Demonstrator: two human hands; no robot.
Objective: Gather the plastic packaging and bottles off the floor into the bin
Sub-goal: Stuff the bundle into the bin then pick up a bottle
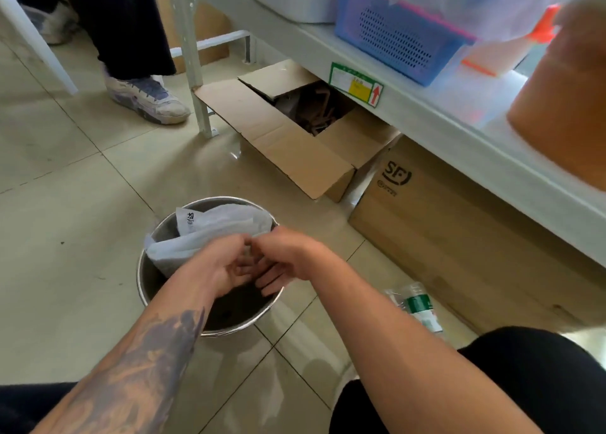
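2 hands — left hand [219, 267] and right hand [284, 259] — are pinched shut on the plastic packaging [210, 233], held over the bin [149, 279] for stuffing in; 1 bottle [418, 305] is left on the floor.

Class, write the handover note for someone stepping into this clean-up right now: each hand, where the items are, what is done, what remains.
Left hand and right hand: both over the round metal bin, fingers together pinching the white plastic packaging bag.
Bag: partly in the bin, top sticking up above the rim.
Done: bag nearly binned.
Left: release the bag; pick up the clear plastic bottle with green label lying on the tiled floor right of the bin.
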